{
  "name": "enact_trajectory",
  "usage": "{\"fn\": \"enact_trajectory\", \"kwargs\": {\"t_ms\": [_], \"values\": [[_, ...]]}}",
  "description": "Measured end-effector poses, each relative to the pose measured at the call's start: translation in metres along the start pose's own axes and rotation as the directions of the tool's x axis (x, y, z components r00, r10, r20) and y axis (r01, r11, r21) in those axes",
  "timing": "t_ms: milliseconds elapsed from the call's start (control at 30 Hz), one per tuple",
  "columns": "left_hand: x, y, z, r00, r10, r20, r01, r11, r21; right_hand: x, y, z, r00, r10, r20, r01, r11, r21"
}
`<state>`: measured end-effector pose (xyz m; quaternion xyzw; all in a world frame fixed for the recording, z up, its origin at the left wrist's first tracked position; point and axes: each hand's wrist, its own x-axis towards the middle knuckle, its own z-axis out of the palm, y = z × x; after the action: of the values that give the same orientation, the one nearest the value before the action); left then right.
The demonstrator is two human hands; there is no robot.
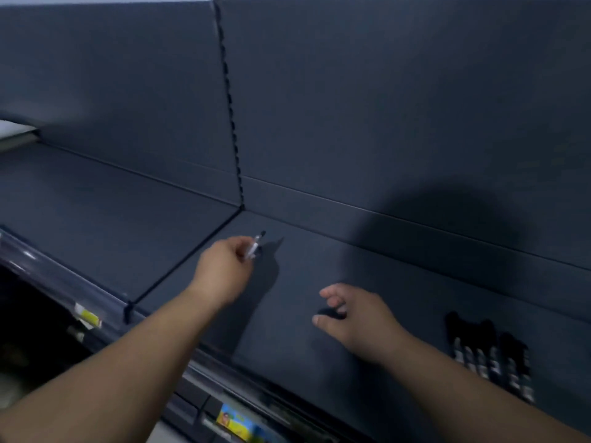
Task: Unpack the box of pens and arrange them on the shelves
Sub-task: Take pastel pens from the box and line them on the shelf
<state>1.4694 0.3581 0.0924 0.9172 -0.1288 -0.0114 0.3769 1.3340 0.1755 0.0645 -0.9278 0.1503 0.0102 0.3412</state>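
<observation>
Bare forearms (pixel 134 362) are stretched over the dark shelf (pixel 303 251). One pen (pixel 256 247) is pinched in the left hand (pixel 224 270) just above it. Nothing is held by the loosely curled right hand (pixel 355 314). A row of pens (pixel 492 362) is laid further right.

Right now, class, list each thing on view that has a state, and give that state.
left hand: pinches one pen.
pen: tilted, dark end pointing away; contact with shelf unclear.
right hand: fingers relaxed, holding nothing.
row of pens: lying side by side on the shelf.
</observation>
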Motion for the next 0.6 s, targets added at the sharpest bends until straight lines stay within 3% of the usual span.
{"fn": "enact_trajectory", "kwargs": {"t_ms": [133,333,500,600], "values": [[0.038,-0.047,-0.019,0.991,-0.084,0.100,0.072,0.990,0.118,0.029,-0.041,0.030,0.997,-0.051,0.061,0.058,0.990,-0.129],[0.053,-0.063,0.002,0.962,0.024,0.274,0.011,0.992,-0.125,0.051,-0.068,0.057,0.995,-0.045,0.085,0.068,0.954,-0.292],[0.041,-0.080,-0.006,0.976,0.083,0.200,-0.094,0.994,0.049,0.053,-0.071,0.061,0.998,-0.030,0.055,0.046,0.941,-0.335],[0.030,-0.082,-0.008,0.960,0.113,0.255,-0.140,0.986,0.092,0.053,-0.073,0.061,0.998,-0.035,0.055,0.053,0.935,-0.349]]}}
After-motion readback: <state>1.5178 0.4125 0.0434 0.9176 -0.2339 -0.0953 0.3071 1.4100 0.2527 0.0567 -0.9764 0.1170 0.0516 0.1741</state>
